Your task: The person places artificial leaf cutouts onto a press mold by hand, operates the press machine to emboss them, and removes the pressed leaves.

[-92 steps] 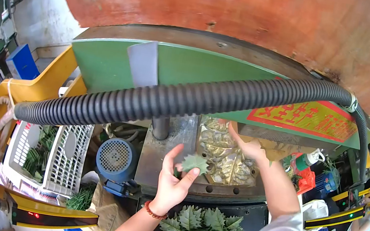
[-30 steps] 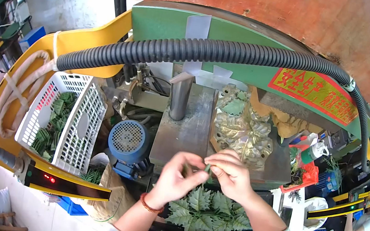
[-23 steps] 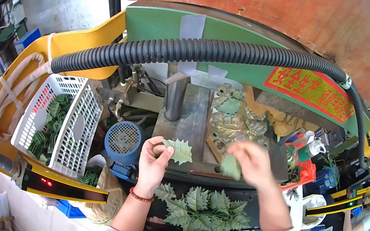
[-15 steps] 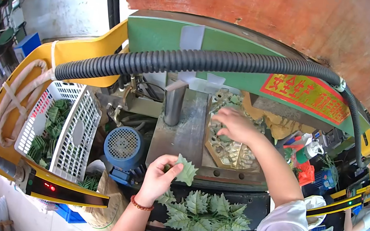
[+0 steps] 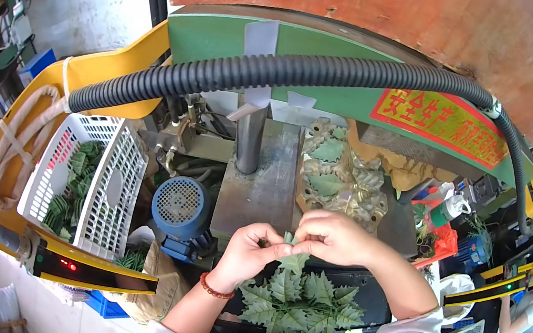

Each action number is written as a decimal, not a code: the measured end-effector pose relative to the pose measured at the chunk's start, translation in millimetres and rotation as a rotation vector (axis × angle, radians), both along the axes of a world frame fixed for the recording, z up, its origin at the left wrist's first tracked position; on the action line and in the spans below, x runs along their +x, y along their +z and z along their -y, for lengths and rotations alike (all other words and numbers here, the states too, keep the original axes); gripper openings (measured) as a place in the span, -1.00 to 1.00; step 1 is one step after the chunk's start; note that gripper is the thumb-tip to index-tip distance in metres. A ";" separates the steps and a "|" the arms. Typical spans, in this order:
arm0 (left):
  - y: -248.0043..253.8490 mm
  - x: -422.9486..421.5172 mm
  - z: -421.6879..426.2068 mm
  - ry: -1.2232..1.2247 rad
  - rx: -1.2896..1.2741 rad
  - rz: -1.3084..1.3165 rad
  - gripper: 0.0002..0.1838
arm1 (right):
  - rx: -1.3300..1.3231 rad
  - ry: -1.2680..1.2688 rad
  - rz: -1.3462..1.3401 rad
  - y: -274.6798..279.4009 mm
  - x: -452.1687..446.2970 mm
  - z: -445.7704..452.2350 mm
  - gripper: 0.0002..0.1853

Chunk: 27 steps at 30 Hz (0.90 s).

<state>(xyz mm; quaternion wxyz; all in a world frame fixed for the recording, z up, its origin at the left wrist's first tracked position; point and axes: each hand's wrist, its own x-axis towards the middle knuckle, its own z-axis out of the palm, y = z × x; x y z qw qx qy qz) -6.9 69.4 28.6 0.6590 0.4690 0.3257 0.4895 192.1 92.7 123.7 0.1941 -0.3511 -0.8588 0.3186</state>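
The green leaf [image 5: 290,238] is pinched where my hands meet, mostly hidden, so I can't tell its long axis. My left hand [image 5: 252,253], fingers curled, nips it from the left; my right hand [image 5: 335,239], fingertips closed on it, is nearer the leaf-patterned metal mould [image 5: 368,204] beyond.

Bright light whitens the wall [image 5: 93,6] and glints off the mold [image 5: 363,206]; leaves [image 5: 300,304] look sharp; fisheye bows edges.
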 end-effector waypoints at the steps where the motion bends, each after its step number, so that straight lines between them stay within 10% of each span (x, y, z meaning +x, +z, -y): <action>1: 1.0 1.0 0.6 -0.045 -0.051 0.072 -0.87 | 0.033 0.002 -0.014 -1.8 1.3 5.0 -0.88; 8: 10.6 1.4 -10.9 0.383 -0.191 0.220 -0.90 | 0.539 -0.197 -0.261 -26.3 4.7 50.0 -0.91; 12: 11.4 -2.3 -14.1 0.136 0.417 -0.282 -0.92 | 0.723 -0.211 -0.178 -38.0 10.8 36.8 -0.91; 18: 6.7 2.6 -16.1 -0.264 0.320 -0.183 -0.91 | 1.111 -0.362 -0.123 -42.6 20.3 36.3 -0.91; 22: 0.1 -0.5 -29.7 0.323 -0.108 -0.020 -0.89 | 0.810 -0.798 -0.173 -37.0 62.6 -11.5 -0.98; 25: 0.4 20.4 -23.5 0.298 -0.080 -0.036 -0.88 | 1.014 -0.967 0.087 -86.2 101.4 -122.1 -0.82; 27: 2.9 30.9 -23.8 0.295 -0.041 -0.035 -0.87 | 0.846 -1.148 0.924 -175.2 158.0 -221.5 -0.54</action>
